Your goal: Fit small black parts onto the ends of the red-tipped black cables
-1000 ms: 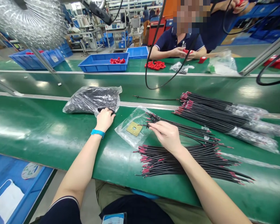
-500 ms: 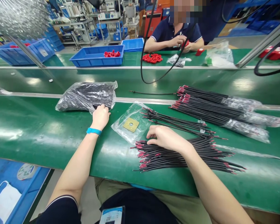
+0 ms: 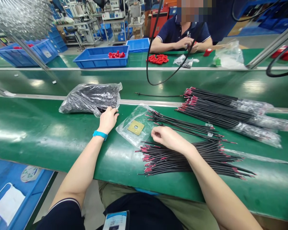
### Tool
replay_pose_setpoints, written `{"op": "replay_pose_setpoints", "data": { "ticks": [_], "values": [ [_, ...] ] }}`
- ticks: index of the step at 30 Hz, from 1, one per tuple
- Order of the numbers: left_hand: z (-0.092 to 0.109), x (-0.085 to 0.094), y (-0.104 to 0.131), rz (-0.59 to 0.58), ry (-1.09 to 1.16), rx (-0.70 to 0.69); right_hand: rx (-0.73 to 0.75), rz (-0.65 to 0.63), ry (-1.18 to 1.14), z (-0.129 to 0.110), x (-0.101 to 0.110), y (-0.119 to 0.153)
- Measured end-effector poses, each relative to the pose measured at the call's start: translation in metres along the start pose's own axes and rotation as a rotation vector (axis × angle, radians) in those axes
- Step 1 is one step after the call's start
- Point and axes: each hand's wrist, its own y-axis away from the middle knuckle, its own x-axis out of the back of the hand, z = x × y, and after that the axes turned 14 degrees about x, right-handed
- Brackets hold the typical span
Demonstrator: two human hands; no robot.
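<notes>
Many cables point(image 3: 175, 162) | beneath right hand point(image 3: 168, 137) | bag point(image 3: 92, 99) touching left hand point(image 3: 108, 120)

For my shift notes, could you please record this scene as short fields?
Left hand: at the lower right corner of the plastic bag
Right hand: fingers curled, by the nearest cable pile; grip unclear
Between hands: yellow plate with a hole, clear bag
Right side: cable bundles, right ends in plastic
Far bench: blue tray holding red parts

White-trimmed navy short sleeve point(image 3: 61, 214), bright blue wristband point(image 3: 100, 135), olive trousers point(image 3: 108, 192), blue-and-white badge point(image 3: 116, 219)
</notes>
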Motion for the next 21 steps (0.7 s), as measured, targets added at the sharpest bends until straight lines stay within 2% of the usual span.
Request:
{"op": "replay_pose_setpoints", "data": {
  "ticks": [2,4,7,9,12,14,16,18,21],
  "values": [
    [0.0,-0.003,0.0,-0.017,0.026,-0.019,-0.025,0.007,-0.078,0.003,0.0,-0.001],
    [0.0,-0.005,-0.001,-0.017,0.051,-0.029,-0.023,-0.047,-0.122,0.005,-0.001,-0.001],
    [-0.001,-0.007,-0.002,-0.017,0.092,-0.033,0.018,-0.129,-0.076,0.005,-0.004,0.0],
    [-0.001,-0.008,-0.003,-0.019,0.162,-0.031,0.043,-0.125,-0.059,0.005,-0.004,0.0],
    [-0.001,-0.011,-0.006,-0.063,0.398,0.025,-0.008,-0.003,-0.169,0.005,-0.005,-0.003],
    [0.0,-0.013,-0.008,-0.155,0.622,0.111,-0.057,0.137,-0.211,0.008,-0.01,-0.006],
    [0.001,-0.015,-0.009,-0.275,0.838,0.202,-0.048,0.251,-0.154,0.011,-0.02,-0.01],
    [0.002,-0.014,-0.009,-0.371,0.985,0.259,0.004,0.303,-0.066,0.016,-0.032,-0.014],
    [0.005,-0.011,-0.007,-0.385,1.063,0.26,0.045,0.348,0.016,0.021,-0.048,-0.018]
  ]
}}
